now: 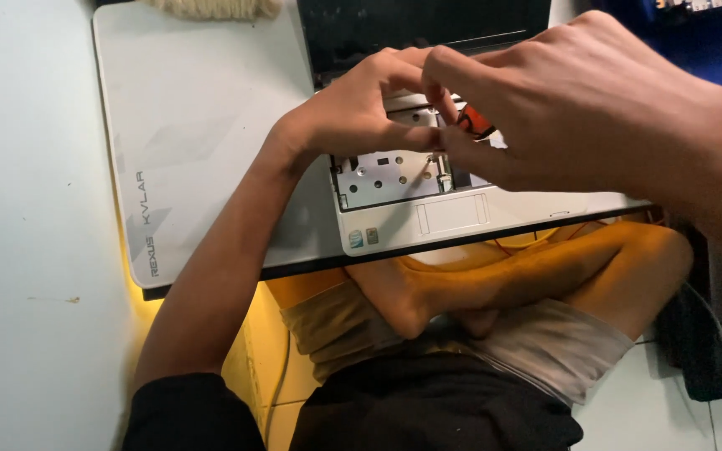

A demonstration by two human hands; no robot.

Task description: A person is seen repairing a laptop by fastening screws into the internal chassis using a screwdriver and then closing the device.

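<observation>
Around us we see a pale, whitish floor [18, 250] filling the left side, smooth and evenly lit, with a small dark speck on it near the left edge. Beneath the low white board [194, 108] a warm yellow glow [248, 334] spills onto the floor tiles, whose joints show faintly at the bottom. At the upper right we make out a dark blue surface [712, 42], and at the lower right a dark shape with a grey cable [716, 334] curving across light tiles. A fuzzy cream thing [211, 7] lies at the top edge.
</observation>
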